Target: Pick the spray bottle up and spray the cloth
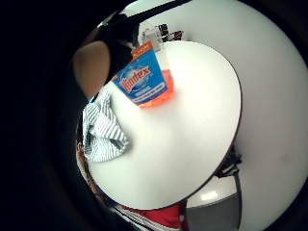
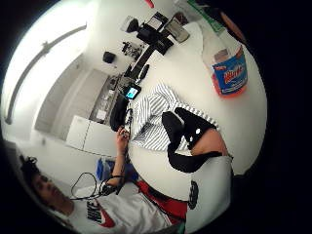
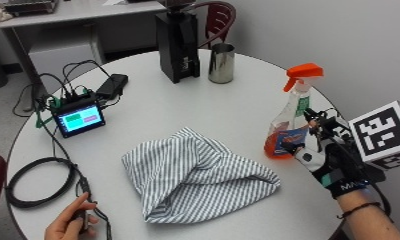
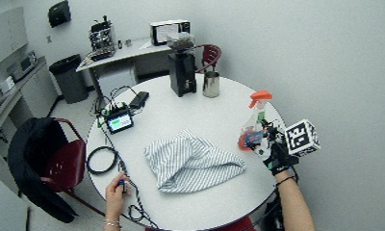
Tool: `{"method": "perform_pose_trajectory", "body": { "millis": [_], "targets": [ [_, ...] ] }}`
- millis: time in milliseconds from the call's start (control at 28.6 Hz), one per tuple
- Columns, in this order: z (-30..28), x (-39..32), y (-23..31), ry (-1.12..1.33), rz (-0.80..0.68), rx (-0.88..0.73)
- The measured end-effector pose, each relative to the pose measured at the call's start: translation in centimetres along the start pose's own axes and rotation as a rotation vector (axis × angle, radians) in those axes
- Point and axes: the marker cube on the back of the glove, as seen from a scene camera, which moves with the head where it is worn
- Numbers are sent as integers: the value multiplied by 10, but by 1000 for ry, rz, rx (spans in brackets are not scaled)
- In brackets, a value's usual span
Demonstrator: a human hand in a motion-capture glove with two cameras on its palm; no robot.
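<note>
Even bright indoor light; soft shadows; fisheye-warped edges.

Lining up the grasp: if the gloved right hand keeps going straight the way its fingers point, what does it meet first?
The spray bottle: the right hand points at its lower body, fingertips apparently at it already, though contact is unclear.

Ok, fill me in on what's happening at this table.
A person's gloved right hand is reaching the spray bottle, which stands upright on the round white table; whether the fingers have closed on it cannot be told. The striped cloth lies crumpled beside it, not yet sprayed. The bare hand rests by the cables.
</note>
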Motion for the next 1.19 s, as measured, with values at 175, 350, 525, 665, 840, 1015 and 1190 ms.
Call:
{"method": "perform_pose_trajectory", "body": {
  "millis": [175,350,525,665,840,1015,1190],
  "targets": [
    [2,0,1,0,-4,-3],
    [2,0,3,1,-4,-5],
    [1,-5,0,5,-18,4],
    [11,-14,-4,-3,-26,-1],
    [21,-23,-7,0,-34,-7],
    [26,-20,-15,15,7,4],
    [26,-4,-35,69,97,8]
  ]
}}
